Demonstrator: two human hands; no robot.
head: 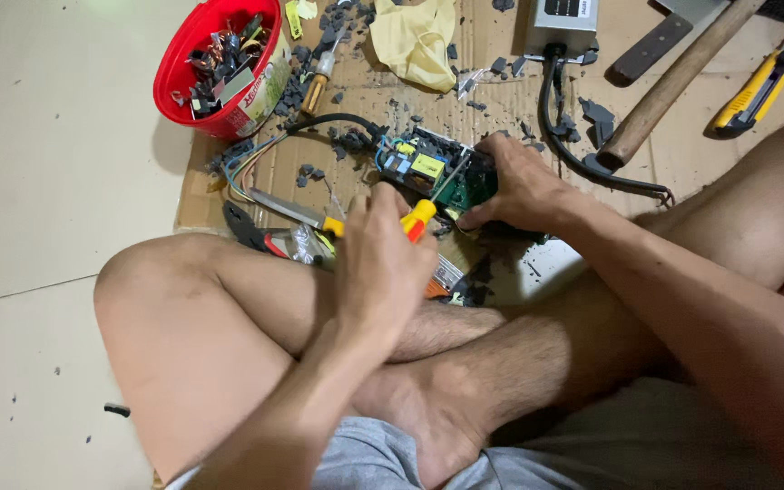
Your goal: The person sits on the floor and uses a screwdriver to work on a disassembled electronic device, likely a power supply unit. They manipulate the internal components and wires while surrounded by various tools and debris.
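The left hand [383, 259] grips a screwdriver [428, 204], tip angled into the circuit board [433, 168] on the cardboard [501, 100]; the right hand [519, 186] clamps the board's edge, apparently steadying it.

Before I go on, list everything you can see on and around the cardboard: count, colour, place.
circuit board: one, green with yellow and blue parts, centre of the cardboard, under the right hand
screwdriver: one, yellow and orange handle, in the left hand, shaft on the board
tub: one, red, upper left, full of small parts
cardboard: one sheet, brown, on the floor
cloth: one, pale yellow, top centre
hammer: one, wooden handle, upper right
utility knife: one, yellow and black, far right
black cable: one, from a grey box at top
left hand: gripping the screwdriver
right hand: holding the board
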